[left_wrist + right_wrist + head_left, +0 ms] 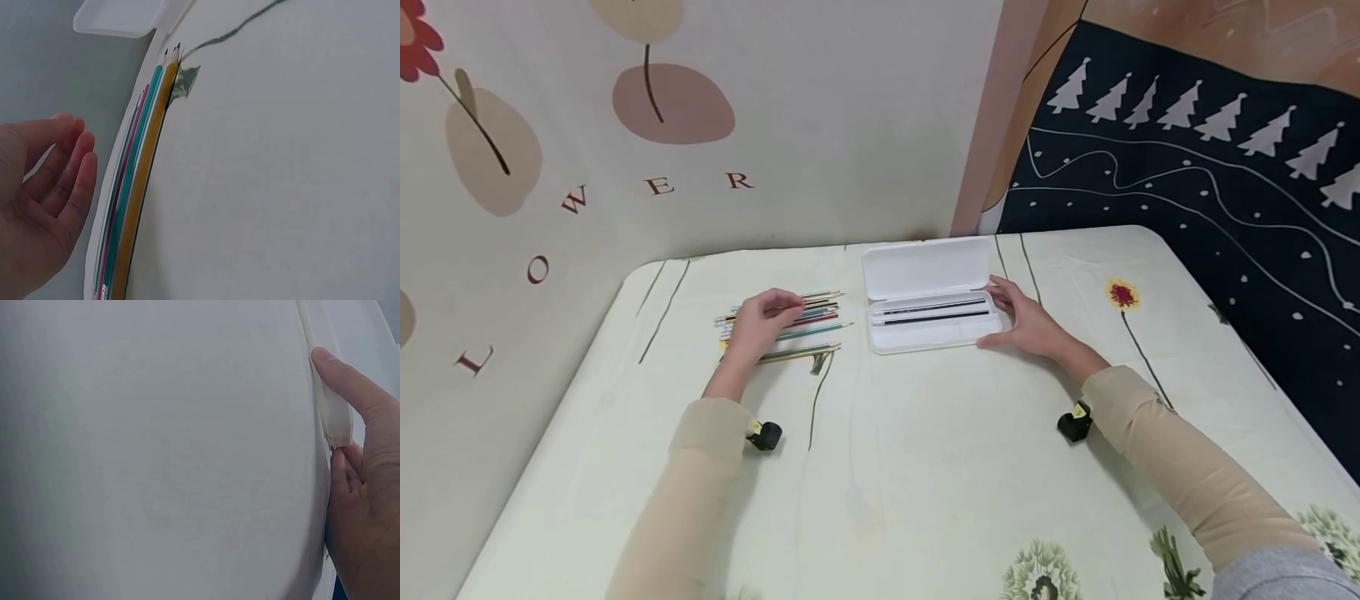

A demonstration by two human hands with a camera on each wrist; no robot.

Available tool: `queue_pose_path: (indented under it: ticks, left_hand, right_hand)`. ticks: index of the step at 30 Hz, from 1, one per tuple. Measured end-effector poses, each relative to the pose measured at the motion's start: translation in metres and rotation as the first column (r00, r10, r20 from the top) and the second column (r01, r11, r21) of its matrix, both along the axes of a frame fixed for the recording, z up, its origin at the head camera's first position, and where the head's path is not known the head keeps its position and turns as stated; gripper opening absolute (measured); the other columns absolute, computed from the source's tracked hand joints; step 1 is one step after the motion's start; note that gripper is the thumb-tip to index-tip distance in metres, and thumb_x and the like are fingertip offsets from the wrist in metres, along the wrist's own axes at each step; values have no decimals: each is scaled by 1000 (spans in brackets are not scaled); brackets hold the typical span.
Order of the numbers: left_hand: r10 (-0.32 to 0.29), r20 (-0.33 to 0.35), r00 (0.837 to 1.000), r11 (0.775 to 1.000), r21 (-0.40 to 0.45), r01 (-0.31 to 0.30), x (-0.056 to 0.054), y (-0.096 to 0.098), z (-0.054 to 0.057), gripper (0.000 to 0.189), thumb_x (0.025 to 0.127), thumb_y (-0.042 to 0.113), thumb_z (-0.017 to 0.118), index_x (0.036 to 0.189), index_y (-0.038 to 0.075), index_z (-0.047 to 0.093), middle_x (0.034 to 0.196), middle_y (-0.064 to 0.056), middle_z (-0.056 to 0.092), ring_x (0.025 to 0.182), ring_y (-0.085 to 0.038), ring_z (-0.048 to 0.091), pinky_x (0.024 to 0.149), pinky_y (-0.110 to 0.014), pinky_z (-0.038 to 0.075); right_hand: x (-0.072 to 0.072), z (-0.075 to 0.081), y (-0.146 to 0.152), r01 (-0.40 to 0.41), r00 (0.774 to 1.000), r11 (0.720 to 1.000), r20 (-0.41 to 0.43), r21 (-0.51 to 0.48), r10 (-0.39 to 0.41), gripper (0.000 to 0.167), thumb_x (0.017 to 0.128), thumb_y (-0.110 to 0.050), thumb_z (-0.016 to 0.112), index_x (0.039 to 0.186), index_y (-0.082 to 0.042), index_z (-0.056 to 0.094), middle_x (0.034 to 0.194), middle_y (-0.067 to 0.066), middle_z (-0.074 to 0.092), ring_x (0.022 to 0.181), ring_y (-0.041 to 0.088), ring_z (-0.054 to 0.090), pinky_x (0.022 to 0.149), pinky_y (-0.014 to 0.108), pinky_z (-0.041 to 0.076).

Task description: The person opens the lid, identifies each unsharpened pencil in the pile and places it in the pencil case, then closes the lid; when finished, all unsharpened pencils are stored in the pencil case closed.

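Note:
A white pencil case [917, 339] lies with its lid raised at the back middle of the table, and two dark pencils [934, 317] rest lengthwise inside it. My right hand [1028, 323] holds the case's right end, thumb at the front corner and fingers behind. To the left of the case, several colored pencils [808, 331] lie in a loose row, points toward it. Over them hovers my left hand [756, 327], its thumb and index fingertips close together. Nothing shows between those fingers in the left wrist view, where yellow and teal pencils [145, 162] lie beside the hand.
A pale flower-printed cloth [910, 467] covers the table. Behind stands a light printed curtain [850, 125], with a dark tree-patterned cloth [1187, 183] at the right. Small black cameras [765, 436] sit at both wrists.

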State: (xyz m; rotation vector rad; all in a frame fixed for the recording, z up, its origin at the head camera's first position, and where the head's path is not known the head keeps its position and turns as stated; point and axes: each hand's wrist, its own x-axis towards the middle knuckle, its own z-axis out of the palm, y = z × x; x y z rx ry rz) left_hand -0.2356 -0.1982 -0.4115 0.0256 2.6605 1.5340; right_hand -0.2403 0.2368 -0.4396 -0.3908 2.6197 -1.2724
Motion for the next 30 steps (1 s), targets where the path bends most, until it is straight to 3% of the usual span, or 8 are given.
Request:
queue_pose_path:
  ticks: [4,11,18,24,30]
  left_hand:
    - [20,-13,1000,999,-33,-21,3,-12,-1,27,99,22,63,122,7,65,126,-12,67,111,-21,64,98,-35,51]
    - [69,-24,997,994,-80,-71,9,-34,-2,29,99,26,62,123,9,66,124,-11,67,98,1,61,90,-20,51]
    - [101,-24,995,991,-85,-102,15,-52,-3,35,100,33,61,125,9,64,122,-11,67,103,-14,65,81,-20,52]
    - [121,-22,992,990,-65,-122,22,-66,-4,37,100,33,61,126,7,63,120,-8,66,99,-4,62,84,-18,52]
    - [162,-9,987,986,-26,-163,26,-81,-6,38,100,32,61,127,5,61,109,7,65,97,-1,61,81,-13,53]
  right_hand:
    - [0,0,0,-4,1000,1000,-6,-6,4,115,75,-22,89,159,-8,12,160,15,35,149,33,34,124,45,24]
    - [0,-1,0,-7,1000,1000,-16,3,8,115,74,-22,89,159,-7,12,159,16,35,148,34,35,123,46,24]
    - [1,1,1,-10,1000,1000,-18,-13,10,114,75,-19,89,159,-6,12,159,17,36,148,35,34,124,46,24]
    - [0,1,0,-4,1000,1000,-4,-16,4,114,77,-16,87,159,-6,10,159,19,34,149,36,32,124,47,22]
    - [-1,0,-1,3,1000,1000,9,-6,-3,112,78,-8,85,158,-1,8,160,23,31,149,39,29,125,49,20]
